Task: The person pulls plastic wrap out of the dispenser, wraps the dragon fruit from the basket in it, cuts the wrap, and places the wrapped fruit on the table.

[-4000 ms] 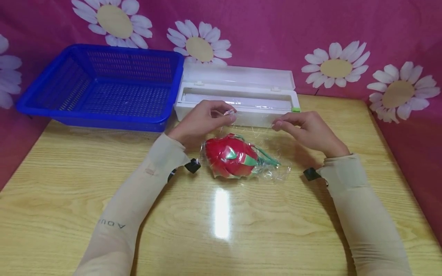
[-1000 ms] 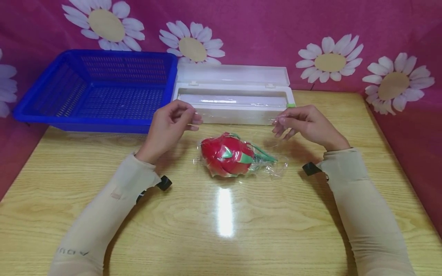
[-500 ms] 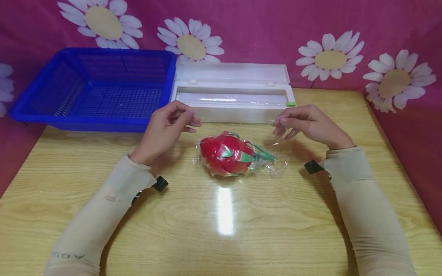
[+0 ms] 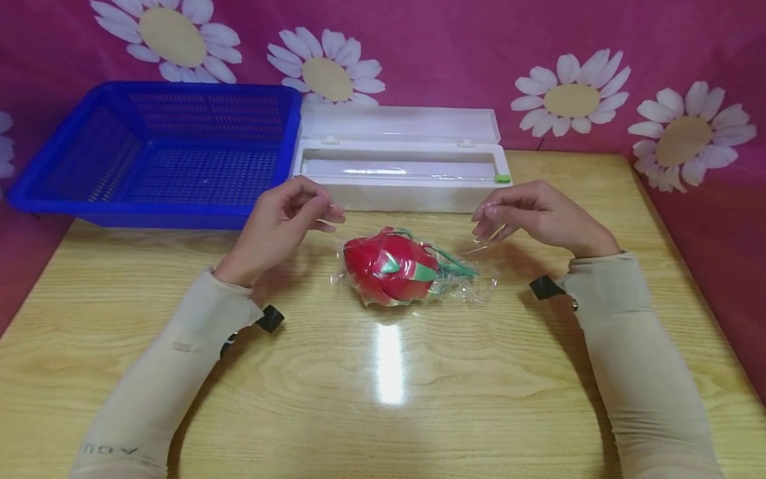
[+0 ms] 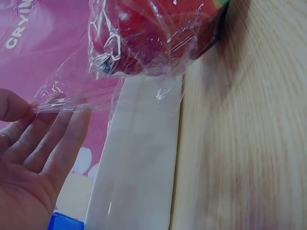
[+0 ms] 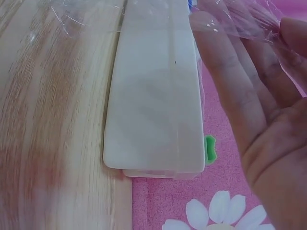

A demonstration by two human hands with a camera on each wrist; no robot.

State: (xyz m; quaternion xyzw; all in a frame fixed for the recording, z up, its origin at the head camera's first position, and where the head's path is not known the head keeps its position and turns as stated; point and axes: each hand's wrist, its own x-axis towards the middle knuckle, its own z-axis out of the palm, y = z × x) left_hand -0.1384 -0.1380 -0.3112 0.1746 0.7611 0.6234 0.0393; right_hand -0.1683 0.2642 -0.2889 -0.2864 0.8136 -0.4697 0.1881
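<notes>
A red dragon fruit [image 4: 391,269] with green tips lies on the wooden table, loosely wrapped in clear cling film. To its upper left, my left hand [image 4: 281,219] pinches one corner of the film between thumb and index finger. My right hand [image 4: 535,216] pinches another part at the upper right, its other fingers loosely bent. In the left wrist view the gathered film [image 5: 72,103] stretches from the fingertips towards the fruit. Film [image 6: 235,17] also runs across the fingers in the right wrist view. Between the hands the sheet is nearly invisible in the head view.
Behind the fruit stands a long white cling film box [image 4: 413,197], lid raised, with a roll [image 4: 383,170] inside and a green slider [image 4: 503,179] at its right end. A blue plastic basket [image 4: 161,216] sits at the back left. A pink flowered cloth hangs behind.
Four seconds ago my left hand was close over the fruit; it has moved left, widening the gap between the hands. Since then both hands have barely shifted. The fruit stays in place.
</notes>
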